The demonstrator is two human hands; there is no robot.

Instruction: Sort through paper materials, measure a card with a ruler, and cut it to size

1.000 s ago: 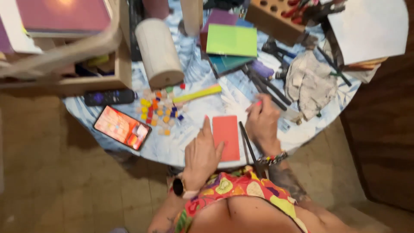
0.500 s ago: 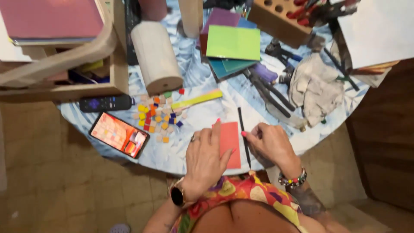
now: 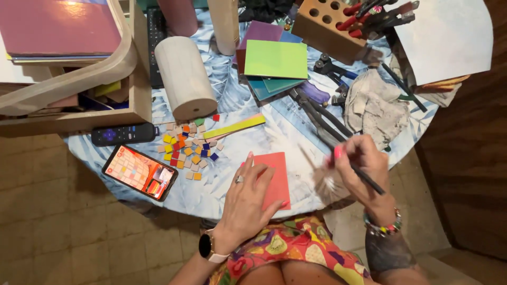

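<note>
Item one: our left hand (image 3: 247, 198) is lying flat on a red sheet (image 3: 274, 179), fingers spread wide and pressing it down onto the table (image 3: 232, 100); nothing is being gripped. The sheet is sitting at the near edge of the table, just in front of us, its long axis running away from us with a slight tilt to the left.

Item two: our right hand (image 3: 364, 171) is hovering just to the right of the sheet, fingers closed narrowly around a thin dark tool (image 3: 367, 178). The tool is slanting from upper left to lower right; motion blur is hiding its tip, so we are not saying what kind it is. The sheet lies to the left of these fingers, close by; the left hand is the nearer one, already touching it.

Item three, surroundings: a scatter of small coloured tiles (image 3: 187, 148) with a yellow-green strip (image 3: 235, 126) beside it, a lit phone (image 3: 140, 172), a dark remote (image 3: 122, 134), a pale wooden cylinder (image 3: 182, 76) on its side, a stack of coloured sheets (image 3: 274, 60), pliers (image 3: 317, 113), a grey rag (image 3: 377, 108) and a wooden tool block (image 3: 327, 29).

Item four, surface and room: we are working at a round table with a blue-and-white leaf-patterned cover, over a tiled floor (image 3: 53, 221).
</note>
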